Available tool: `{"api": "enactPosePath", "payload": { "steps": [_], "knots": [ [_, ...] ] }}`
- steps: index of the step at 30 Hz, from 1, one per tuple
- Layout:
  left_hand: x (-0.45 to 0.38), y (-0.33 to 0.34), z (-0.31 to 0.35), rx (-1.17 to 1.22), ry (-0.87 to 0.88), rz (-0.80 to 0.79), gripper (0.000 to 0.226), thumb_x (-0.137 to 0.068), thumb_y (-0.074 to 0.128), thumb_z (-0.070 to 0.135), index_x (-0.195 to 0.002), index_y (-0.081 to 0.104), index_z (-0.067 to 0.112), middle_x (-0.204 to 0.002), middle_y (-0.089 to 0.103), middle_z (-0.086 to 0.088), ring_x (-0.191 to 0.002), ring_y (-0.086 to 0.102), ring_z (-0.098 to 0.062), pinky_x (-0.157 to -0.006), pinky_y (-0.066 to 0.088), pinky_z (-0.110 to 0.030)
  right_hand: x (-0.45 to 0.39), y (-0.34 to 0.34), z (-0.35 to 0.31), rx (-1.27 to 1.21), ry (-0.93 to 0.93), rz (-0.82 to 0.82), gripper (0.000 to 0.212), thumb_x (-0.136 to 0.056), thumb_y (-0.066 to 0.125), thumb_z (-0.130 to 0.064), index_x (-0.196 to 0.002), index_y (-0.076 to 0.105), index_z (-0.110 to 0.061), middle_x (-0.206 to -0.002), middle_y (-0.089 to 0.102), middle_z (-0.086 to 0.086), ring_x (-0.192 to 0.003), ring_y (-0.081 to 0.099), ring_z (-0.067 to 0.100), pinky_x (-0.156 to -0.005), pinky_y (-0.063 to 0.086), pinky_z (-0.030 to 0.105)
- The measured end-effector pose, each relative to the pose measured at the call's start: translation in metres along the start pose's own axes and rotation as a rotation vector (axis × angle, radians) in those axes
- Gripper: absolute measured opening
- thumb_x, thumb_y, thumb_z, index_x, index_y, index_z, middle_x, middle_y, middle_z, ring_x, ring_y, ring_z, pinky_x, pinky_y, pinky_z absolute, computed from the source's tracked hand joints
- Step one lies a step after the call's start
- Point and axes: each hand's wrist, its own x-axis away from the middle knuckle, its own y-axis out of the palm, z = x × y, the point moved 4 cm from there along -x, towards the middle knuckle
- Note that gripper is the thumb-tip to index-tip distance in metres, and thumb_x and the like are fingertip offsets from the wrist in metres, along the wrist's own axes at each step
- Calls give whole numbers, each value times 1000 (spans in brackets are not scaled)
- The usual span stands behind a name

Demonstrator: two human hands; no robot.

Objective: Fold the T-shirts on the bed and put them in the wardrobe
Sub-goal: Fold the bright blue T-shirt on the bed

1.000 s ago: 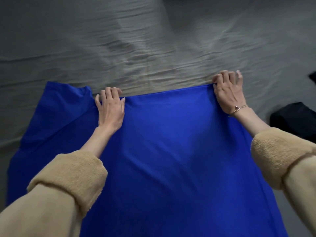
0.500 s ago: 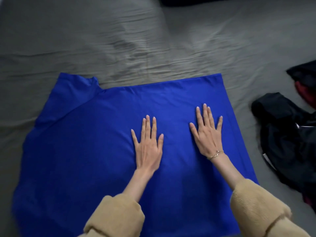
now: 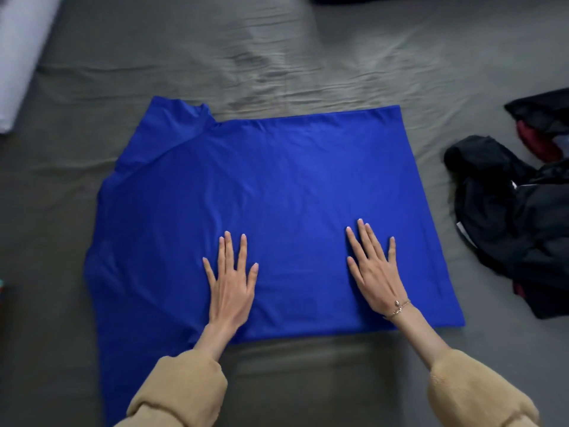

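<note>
Both my hands lie flat, fingers spread, gripping nothing: left hand [image 3: 231,285] and right hand [image 3: 374,269] press the blue shirt [image 3: 277,186], spread mid-bed [image 3: 154,50]; dark clothes [image 3: 517,217] right.

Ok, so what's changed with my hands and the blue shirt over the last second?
Both hands let go of the far edge of the blue shirt and came back toward you. The left hand and right hand now lie flat with fingers spread on its near part. The shirt stays spread on the bed, and the dark clothes stay heaped to the right.
</note>
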Motion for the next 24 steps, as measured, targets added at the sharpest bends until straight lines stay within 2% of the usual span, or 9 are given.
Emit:
{"api": "enactPosePath", "payload": {
  "steps": [3, 8, 10, 11, 13, 15, 17, 20, 24],
  "knots": [
    [33, -4, -21, -8, -36, -56, 69, -91, -9, 61, -151, -5, 27, -158, -18, 0, -144, -20, -11, -114, -8, -50, 30, 1, -6, -14, -14, -50, 53, -100, 11, -38, -149, 16, -18, -157, 13, 4, -145, -4, 10, -109, 7, 48],
    [76, -17, -47, -35, -63, -219, 78, -80, -16, 71, -146, -19, 30, -150, -38, 1, -138, -34, -12, -113, -17, -46, 70, 1, -15, -9, -26, -150, 56, -100, 5, -43, -150, 13, -20, -158, 9, 5, -145, 4, 16, -112, -1, 45],
    [85, -24, -53, -35, -9, -266, 81, -78, -15, 75, -146, -20, 31, -149, -39, 4, -137, -35, -10, -113, -21, -43, 73, -6, -19, -20, -20, -154, 58, -99, 6, -45, -149, 16, -19, -156, 15, 7, -145, 5, 16, -111, 3, 46],
    [87, -24, -54, -35, 16, -282, 83, -76, -16, 77, -146, -18, 32, -151, -35, 5, -139, -32, -9, -113, -21, -42, 73, -7, -19, -33, -20, -155, 58, -99, 6, -46, -148, 21, -17, -153, 21, 8, -143, 12, 18, -109, 8, 47],
    [87, -32, -56, -50, 22, -281, 88, -73, -20, 78, -148, -13, 33, -157, -20, 4, -143, -20, -9, -116, -17, -39, 66, -14, -23, -47, -41, -118, 51, -97, 18, -41, -138, 35, -15, -145, 31, 10, -130, 33, 23, -104, 18, 46],
    [78, -41, -58, -45, -21, -243, 95, -72, -21, 77, -151, 1, 29, -158, 1, 0, -145, 2, -14, -118, -2, -36, 53, -19, -29, -61, -77, -63, 43, -85, 37, -29, -125, 43, -15, -136, 39, 9, -113, 44, 25, -99, 28, 42],
    [62, -52, -59, -52, -61, -174, 86, -83, -5, 70, -151, 17, 22, -154, 16, -3, -141, 16, -18, -115, 14, -35, 36, -23, -38, -97, -112, -33, 45, -73, 59, -16, -117, 47, -15, -128, 50, 9, -104, 52, 26, -89, 41, 39],
    [34, -59, -71, -72, -105, -137, 56, -100, 28, 44, -149, 22, 18, -152, 19, -5, -139, 20, -20, -112, 19, -37, 7, -25, -55, -103, -140, -87, 62, -56, 79, -1, -111, 54, -12, -117, 59, 11, -93, 62, 29, -72, 53, 39],
    [2, -66, -89, -91, -145, -139, 55, -101, 32, 37, -150, 18, 17, -155, 14, -6, -141, 16, -22, -115, 15, -40, -40, -24, -78, -66, -168, -113, 56, -59, 79, 0, -112, 63, -5, -121, 60, 14, -98, 64, 30, -77, 52, 42]
  ]
}}
